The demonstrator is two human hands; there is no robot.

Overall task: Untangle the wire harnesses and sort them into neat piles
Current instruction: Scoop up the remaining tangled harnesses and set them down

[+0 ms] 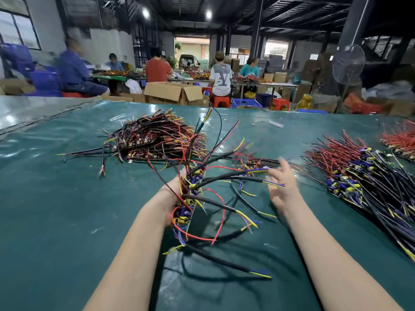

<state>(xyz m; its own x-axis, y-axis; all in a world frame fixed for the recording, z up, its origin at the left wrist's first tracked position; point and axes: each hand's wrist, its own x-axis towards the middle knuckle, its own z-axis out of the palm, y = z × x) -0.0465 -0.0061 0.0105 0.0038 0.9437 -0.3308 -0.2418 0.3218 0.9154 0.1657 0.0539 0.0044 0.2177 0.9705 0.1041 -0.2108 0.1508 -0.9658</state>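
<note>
Left hand (172,204) curled round a tangled bunch of wire harnesses (197,189), held just above the green table (67,209). Right hand (281,187) spread, holding nothing, fingertips near the loose cable ends. Step, I judge: teasing one harness free. The next move needs a pinch on a single cable and a clean pull. Unsorted heap (157,138) beyond, aligned pile (359,180) to the right. Open cardboard box (173,92) and blue crate (246,103) past the table edge — contents not visible.
</note>
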